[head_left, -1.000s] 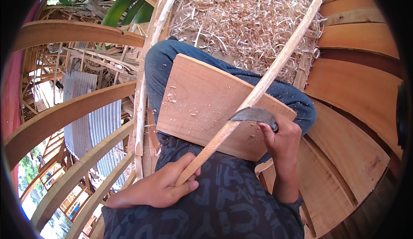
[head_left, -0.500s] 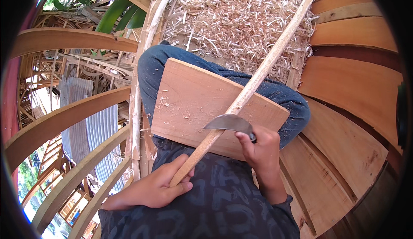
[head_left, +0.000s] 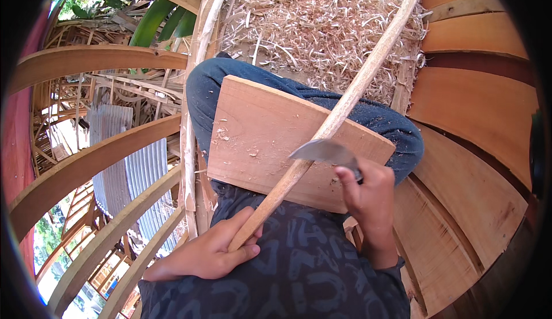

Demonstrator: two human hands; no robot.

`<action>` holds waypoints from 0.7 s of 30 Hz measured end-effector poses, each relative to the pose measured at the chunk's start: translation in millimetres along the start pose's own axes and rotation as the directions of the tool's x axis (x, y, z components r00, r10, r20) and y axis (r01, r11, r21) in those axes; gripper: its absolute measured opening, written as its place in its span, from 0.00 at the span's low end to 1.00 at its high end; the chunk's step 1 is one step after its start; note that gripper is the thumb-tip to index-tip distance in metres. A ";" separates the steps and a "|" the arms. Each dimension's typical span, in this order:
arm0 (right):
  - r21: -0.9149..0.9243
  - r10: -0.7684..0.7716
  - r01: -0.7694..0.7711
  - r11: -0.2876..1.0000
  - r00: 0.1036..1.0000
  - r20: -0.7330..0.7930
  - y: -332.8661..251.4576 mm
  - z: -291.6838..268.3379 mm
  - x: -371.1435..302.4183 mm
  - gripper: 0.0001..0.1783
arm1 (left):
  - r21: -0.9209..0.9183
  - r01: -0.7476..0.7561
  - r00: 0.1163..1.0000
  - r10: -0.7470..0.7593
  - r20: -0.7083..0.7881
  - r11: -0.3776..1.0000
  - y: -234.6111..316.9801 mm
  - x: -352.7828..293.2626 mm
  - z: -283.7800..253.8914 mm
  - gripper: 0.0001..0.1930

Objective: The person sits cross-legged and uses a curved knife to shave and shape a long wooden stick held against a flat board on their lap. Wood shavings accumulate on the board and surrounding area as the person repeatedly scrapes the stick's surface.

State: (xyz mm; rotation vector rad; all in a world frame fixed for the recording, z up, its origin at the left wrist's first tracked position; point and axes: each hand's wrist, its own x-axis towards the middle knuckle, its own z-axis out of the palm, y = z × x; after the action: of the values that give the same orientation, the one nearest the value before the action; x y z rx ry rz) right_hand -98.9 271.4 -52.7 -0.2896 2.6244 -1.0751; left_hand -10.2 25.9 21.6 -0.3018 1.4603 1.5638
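Observation:
A long pale wooden stick (head_left: 351, 97) runs slantwise from my lap up to the far right. My left hand (head_left: 221, 244) is wrapped round its near end. In my right hand (head_left: 370, 195) is a knife with a curved, sickle-like blade (head_left: 325, 151); most of its dark handle is hidden by my fingers. The blade lies across the stick, its tip reaching past the stick's left side. Beneath them a flat wooden board (head_left: 261, 126) rests tilted on my crossed legs, with small shavings on its face.
Curly wood shavings (head_left: 322, 26) cover the floor ahead of my legs. Curved wooden slats (head_left: 477, 118) rise on the right. At the left stand spaced wooden rails (head_left: 103, 141), with corrugated metal sheets (head_left: 146, 175) and scrap wood beyond. A long pale strip (head_left: 188, 175) lies along the left edge.
The knife and my right hand have shifted slightly right and up along the stick, with the blade angled differently. My left hand keeps its grip. The whole view has shifted a little.

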 end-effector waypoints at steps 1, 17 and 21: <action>-0.022 -0.010 0.010 1.000 1.000 0.001 0.0 3.4 -0.7 0.27 | 0.001 0.006 1.000 -0.006 -0.010 1.000 1.2 0.1 0.6 0.10; -0.111 0.090 -0.097 0.989 0.994 -0.065 11.5 2.8 22.8 0.30 | 0.016 -0.013 0.999 0.014 -0.039 1.000 -3.2 1.4 4.5 0.10; -0.163 0.043 -0.043 0.986 0.999 -0.007 4.6 0.2 19.5 0.30 | -0.025 0.035 0.999 -0.036 -0.032 0.999 -2.8 1.8 3.2 0.10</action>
State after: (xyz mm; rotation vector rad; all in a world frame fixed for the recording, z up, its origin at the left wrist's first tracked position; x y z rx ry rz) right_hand -117.4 268.8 -59.8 -0.2646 2.7136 -0.8489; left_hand -7.8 29.1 19.3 -0.3668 1.4536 1.5557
